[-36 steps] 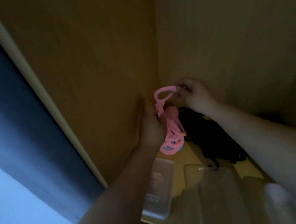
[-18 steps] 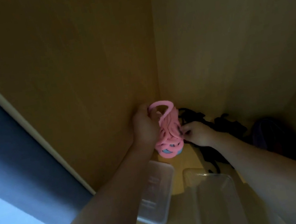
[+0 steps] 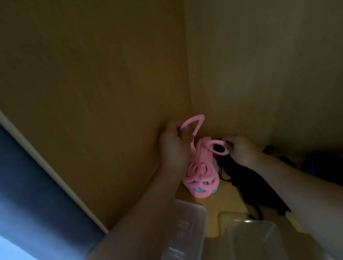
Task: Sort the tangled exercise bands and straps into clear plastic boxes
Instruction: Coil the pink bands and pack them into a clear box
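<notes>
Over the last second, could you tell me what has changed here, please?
The right hand let go of the top loop, dropped lower and now pinches a side loop of the pink bands, drawing it rightward. The left hand still grips their top. Black straps and clear boxes stayed.

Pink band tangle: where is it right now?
Head view, centre: the pink band tangle is in the back corner of the cupboard, gripped by the left hand and pinched by the right hand, black straps just to its right.
</notes>
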Motion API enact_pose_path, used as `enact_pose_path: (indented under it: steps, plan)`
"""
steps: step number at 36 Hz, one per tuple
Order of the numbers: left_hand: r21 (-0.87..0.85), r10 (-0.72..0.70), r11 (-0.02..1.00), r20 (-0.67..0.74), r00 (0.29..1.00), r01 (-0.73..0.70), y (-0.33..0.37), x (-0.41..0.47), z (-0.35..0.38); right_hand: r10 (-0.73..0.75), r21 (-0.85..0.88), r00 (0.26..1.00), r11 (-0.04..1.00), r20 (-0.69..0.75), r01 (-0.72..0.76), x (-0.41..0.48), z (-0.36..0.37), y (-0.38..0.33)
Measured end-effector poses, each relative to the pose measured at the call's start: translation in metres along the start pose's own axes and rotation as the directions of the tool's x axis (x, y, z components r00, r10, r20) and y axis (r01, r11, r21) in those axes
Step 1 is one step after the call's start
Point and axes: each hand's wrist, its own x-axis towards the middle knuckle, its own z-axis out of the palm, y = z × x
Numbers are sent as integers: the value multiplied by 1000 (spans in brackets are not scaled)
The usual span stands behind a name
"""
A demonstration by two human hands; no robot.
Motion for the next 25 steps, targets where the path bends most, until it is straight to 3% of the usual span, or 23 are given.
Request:
enact_pose_path:
  steps: [4,11,19,25]
  plan:
    - [-44,31,999,-11,999,-31,26,13,4,-11,35,982,999,-190,18,18,-45,-24]
    - [-77,45,996,17,999,-44,79,47,8,39,49,952,998,-304,-25,40,-108,-47]
    - [-13,-28,999,143,989,30,91,57,10,113,69,960,993,-256,-99,46,-118,-57]
    - [-85,-126,987,137,983,138,70,49,16,120,124,959,988,-256,-91,48,-106,-58]
